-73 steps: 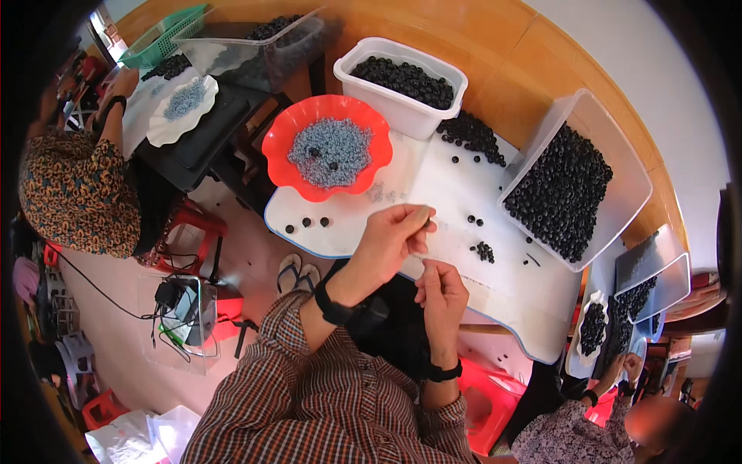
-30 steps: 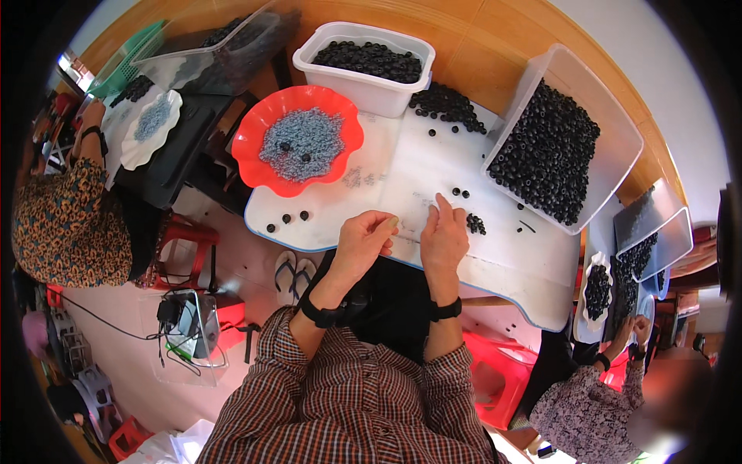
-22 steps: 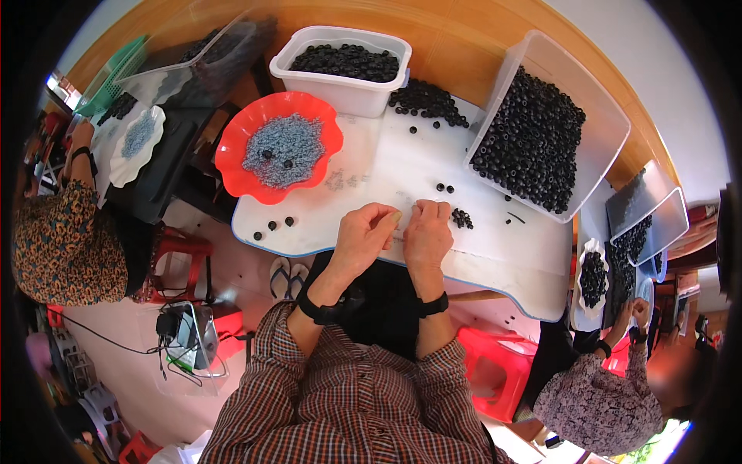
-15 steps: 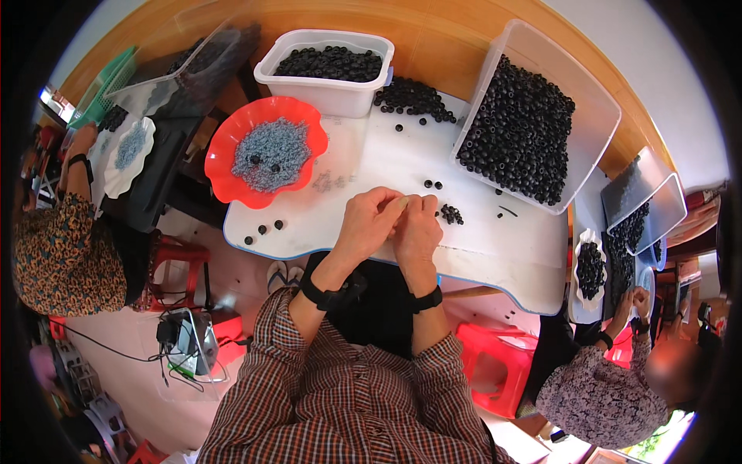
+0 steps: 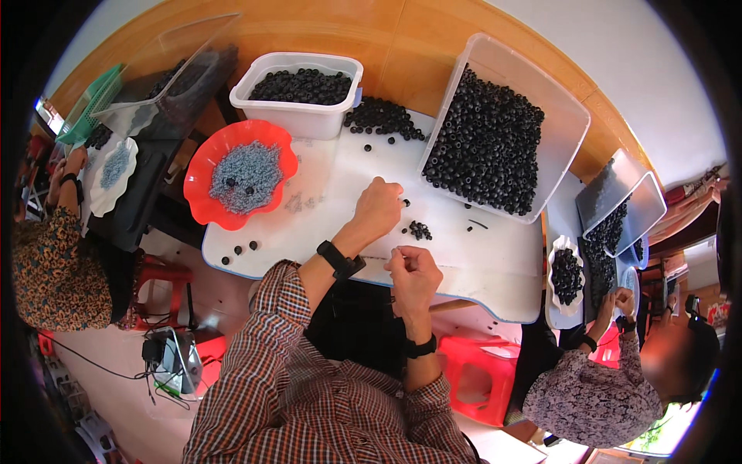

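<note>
Black beads (image 5: 418, 229), small, round and matte with a hole through each, lie in a little cluster on the smooth white tabletop (image 5: 479, 255), just right of the left hand (image 5: 376, 209) and up and slightly right of the right hand (image 5: 412, 274). Far to the left of both hands a co-worker in a speckled brown top (image 5: 54, 267) sits by a white scalloped dish (image 5: 112, 172) of pale grey bits. Nearer, left of the left hand, stands a glossy red plastic bowl (image 5: 202, 166) with a wavy rim, heaped with grey-blue grainy pieces and a few dark beads; a few loose beads (image 5: 239, 251) lie below it near the table edge. Above the left hand sits a white rectangular tub (image 5: 297, 116) full of black beads, with a loose heap (image 5: 382, 117) just beside it. The left hand rests on the table, fingers curled together, fingertips close to the cluster; whether they pinch a bead I cannot tell. The right hand hovers at the near table edge, closed into a loose fist, thumb and forefinger pinched on something too small to make out. Right of both hands lies a large clear plastic tray (image 5: 568, 124), tilted, packed with beads. Farther right another person in a patterned blouse (image 5: 587, 394) works beside smaller trays (image 5: 618, 205).
</note>
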Demonstrator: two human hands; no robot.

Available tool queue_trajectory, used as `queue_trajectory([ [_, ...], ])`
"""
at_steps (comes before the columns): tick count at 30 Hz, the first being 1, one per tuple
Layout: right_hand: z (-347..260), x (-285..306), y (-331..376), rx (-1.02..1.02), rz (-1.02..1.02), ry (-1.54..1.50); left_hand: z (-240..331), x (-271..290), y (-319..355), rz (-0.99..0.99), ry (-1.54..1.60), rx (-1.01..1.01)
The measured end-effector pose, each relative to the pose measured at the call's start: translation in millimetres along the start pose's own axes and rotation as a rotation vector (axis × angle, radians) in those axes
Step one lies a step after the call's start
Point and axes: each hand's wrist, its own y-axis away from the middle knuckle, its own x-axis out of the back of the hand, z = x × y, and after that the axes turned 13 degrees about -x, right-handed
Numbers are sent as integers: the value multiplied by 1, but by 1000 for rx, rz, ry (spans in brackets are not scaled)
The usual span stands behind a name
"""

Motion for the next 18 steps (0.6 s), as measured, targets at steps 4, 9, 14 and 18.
queue_trajectory([
  [4,2,3,4,-48,-51,-73,5,1,-7,-140,-64,74],
  [9,-3,2,10,-29,-66,-90,3,0,-1,-96,-71,47],
  [14,4,8,12,-14,-58,-93,10,15,21,12,293,-11],
  [18,1,14,14,-5,-61,-107,29,35,50,72,1017,207],
])
